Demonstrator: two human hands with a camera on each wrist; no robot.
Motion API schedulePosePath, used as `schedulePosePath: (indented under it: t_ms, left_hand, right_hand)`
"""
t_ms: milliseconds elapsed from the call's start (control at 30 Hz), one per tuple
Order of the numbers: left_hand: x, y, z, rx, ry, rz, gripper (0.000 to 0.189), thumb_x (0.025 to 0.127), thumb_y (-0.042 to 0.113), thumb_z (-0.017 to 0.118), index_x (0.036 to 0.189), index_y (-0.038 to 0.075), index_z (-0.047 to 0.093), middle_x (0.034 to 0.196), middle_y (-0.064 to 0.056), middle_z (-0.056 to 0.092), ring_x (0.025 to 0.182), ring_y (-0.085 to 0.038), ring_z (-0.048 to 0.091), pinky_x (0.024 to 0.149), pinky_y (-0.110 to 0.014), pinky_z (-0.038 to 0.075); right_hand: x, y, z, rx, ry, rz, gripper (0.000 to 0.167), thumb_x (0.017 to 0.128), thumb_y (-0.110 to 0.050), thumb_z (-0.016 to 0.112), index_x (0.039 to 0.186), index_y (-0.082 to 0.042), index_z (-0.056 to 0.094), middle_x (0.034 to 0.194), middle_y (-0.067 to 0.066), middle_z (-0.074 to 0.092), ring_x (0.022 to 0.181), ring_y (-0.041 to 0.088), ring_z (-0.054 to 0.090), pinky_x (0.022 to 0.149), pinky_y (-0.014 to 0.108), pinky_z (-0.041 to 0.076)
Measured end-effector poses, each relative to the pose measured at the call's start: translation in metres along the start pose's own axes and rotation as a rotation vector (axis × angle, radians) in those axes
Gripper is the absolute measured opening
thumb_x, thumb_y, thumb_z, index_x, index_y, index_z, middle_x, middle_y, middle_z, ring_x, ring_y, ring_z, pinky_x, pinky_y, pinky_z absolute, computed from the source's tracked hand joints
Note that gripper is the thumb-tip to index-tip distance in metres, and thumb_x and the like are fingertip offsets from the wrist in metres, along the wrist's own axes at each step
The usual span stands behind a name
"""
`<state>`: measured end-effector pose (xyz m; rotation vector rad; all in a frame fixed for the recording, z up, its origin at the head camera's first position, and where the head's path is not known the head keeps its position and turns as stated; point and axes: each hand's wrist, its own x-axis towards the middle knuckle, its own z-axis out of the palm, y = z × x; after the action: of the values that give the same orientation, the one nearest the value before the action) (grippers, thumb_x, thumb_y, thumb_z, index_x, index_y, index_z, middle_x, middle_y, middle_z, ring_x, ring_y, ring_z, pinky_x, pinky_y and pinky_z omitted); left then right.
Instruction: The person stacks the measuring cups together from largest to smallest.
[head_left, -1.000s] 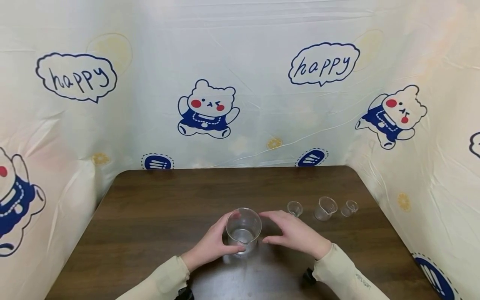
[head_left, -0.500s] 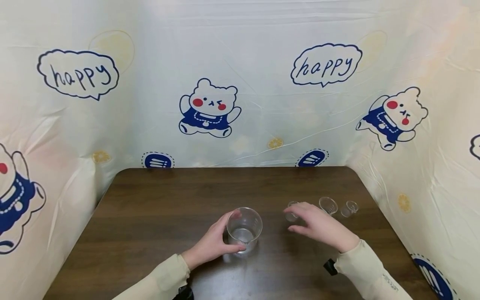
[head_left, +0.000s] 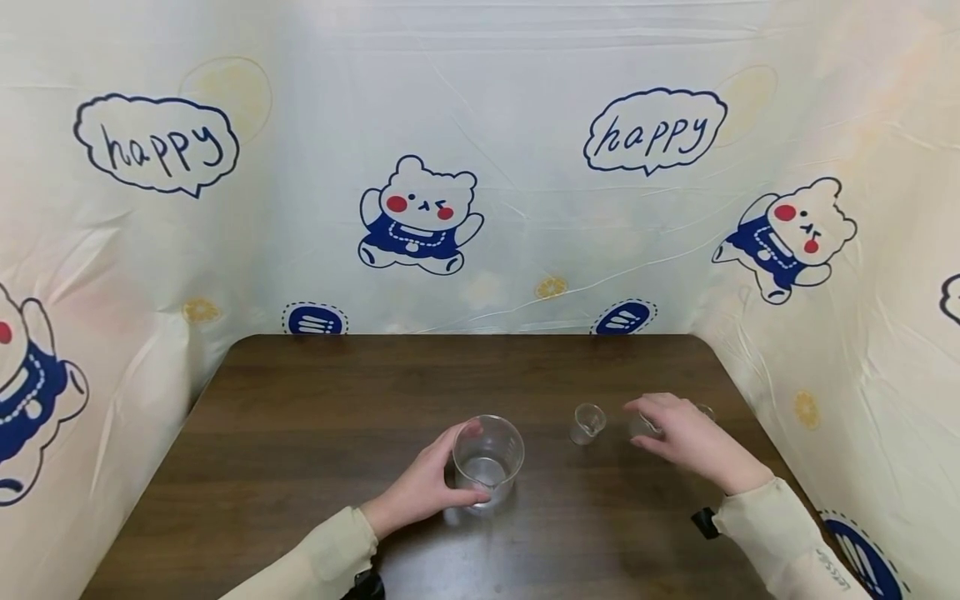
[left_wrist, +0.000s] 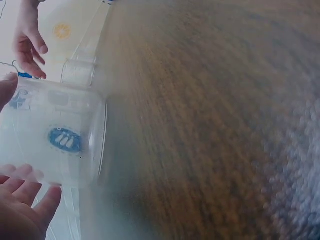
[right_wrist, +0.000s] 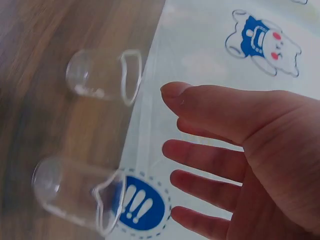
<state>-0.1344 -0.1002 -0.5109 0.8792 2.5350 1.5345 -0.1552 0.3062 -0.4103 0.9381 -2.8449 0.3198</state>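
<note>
A large clear glass beaker (head_left: 489, 462) stands upright on the table in front of me. My left hand (head_left: 431, 483) grips it from the left side, thumb at the front and fingers behind; in the left wrist view those fingers lie along the beaker's wall (left_wrist: 65, 125). Over at the right, my right hand (head_left: 686, 437) hovers with spread fingers over a medium beaker (head_left: 642, 427), which it partly covers in the head view. The right wrist view has nothing between the thumb and fingers of this hand (right_wrist: 260, 145), with two beakers beyond the fingertips.
A small beaker (head_left: 588, 423) stands between the large beaker and my right hand. Another small beaker (head_left: 707, 412) is mostly hidden behind that hand. Behind the brown wooden table (head_left: 337, 392) hangs a printed curtain (head_left: 525, 125).
My right hand has moved from beside the large beaker to the right, past the near small beaker to the medium one. My left hand stays on the large beaker.
</note>
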Motion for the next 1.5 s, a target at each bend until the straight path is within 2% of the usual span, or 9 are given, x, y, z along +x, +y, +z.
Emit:
schedulePosePath:
  t_ms: [200,400,567,733,900,1133,1333,1500]
  left_hand:
    - [0.0,0.002,-0.002,0.009,-0.013,-0.019,0.094,0.08,0.04,0.092,0.154,0.01,0.043,0.149,-0.006,0.056,0.138,-0.025,0.052,0.114,-0.044,0.043]
    - [0.0,0.004,-0.003,0.022,-0.032,-0.048,0.094,0.08,0.043,0.091,0.154,0.009,0.043,0.15,-0.005,0.056,0.139,-0.024,0.051,0.114,-0.046,0.043]
    - [0.0,0.006,-0.005,0.023,-0.042,-0.054,0.094,0.081,0.044,0.09,0.154,0.009,0.043,0.149,-0.005,0.056,0.138,-0.025,0.052,0.114,-0.047,0.043]
    - [0.001,0.006,-0.004,0.009,-0.058,-0.082,0.095,0.081,0.045,0.09,0.155,0.01,0.042,0.151,-0.004,0.055,0.14,-0.023,0.05,0.115,-0.047,0.042]
    - [0.0,0.006,-0.004,0.008,-0.062,-0.082,0.096,0.081,0.044,0.09,0.156,0.01,0.041,0.152,-0.004,0.054,0.141,-0.022,0.049,0.116,-0.046,0.041]
    - [0.0,0.005,-0.004,0.015,-0.05,-0.056,0.094,0.082,0.041,0.09,0.155,0.009,0.041,0.151,-0.008,0.055,0.14,-0.026,0.05,0.114,-0.046,0.042]
    - [-0.001,0.003,-0.003,0.027,-0.041,-0.037,0.093,0.082,0.039,0.09,0.154,0.007,0.042,0.15,-0.01,0.056,0.139,-0.028,0.052,0.115,-0.044,0.042]
    - [-0.001,0.003,-0.003,0.023,-0.036,-0.032,0.093,0.081,0.039,0.091,0.154,0.006,0.042,0.149,-0.009,0.056,0.138,-0.028,0.052,0.115,-0.042,0.042]
  right_hand:
    - [-0.005,0.016,-0.002,-0.042,-0.027,0.067,0.043,0.081,-0.013,0.089,0.118,-0.001,0.071,0.113,0.016,0.072,0.106,0.039,0.067,0.088,0.059,0.055]
    - [-0.011,0.031,0.005,-0.084,-0.062,0.127,0.05,0.077,-0.012,0.092,0.121,-0.004,0.068,0.118,0.018,0.069,0.11,0.044,0.064,0.086,0.065,0.052]
    - [-0.015,0.041,0.012,-0.089,-0.095,0.163,0.063,0.074,-0.011,0.094,0.128,-0.001,0.064,0.123,0.023,0.067,0.112,0.048,0.063,0.084,0.068,0.052]
    - [-0.016,0.049,0.016,-0.067,-0.167,0.203,0.071,0.076,-0.01,0.092,0.137,0.003,0.058,0.131,0.028,0.063,0.118,0.051,0.06,0.089,0.071,0.05]
    - [-0.013,0.054,0.017,-0.052,-0.204,0.197,0.073,0.077,-0.009,0.091,0.14,0.005,0.055,0.133,0.029,0.062,0.118,0.051,0.06,0.092,0.07,0.049]
    - [-0.007,0.059,0.015,-0.051,-0.208,0.171,0.064,0.079,-0.01,0.09,0.133,0.005,0.06,0.121,0.022,0.069,0.111,0.046,0.064,0.089,0.065,0.053]
    - [-0.002,0.062,0.018,-0.029,-0.246,0.187,0.064,0.08,-0.009,0.089,0.135,0.003,0.061,0.122,0.022,0.069,0.112,0.045,0.064,0.093,0.061,0.054]
    - [0.001,0.063,0.018,-0.014,-0.258,0.185,0.063,0.078,-0.009,0.09,0.133,0.003,0.061,0.118,0.021,0.069,0.108,0.044,0.065,0.091,0.06,0.055]
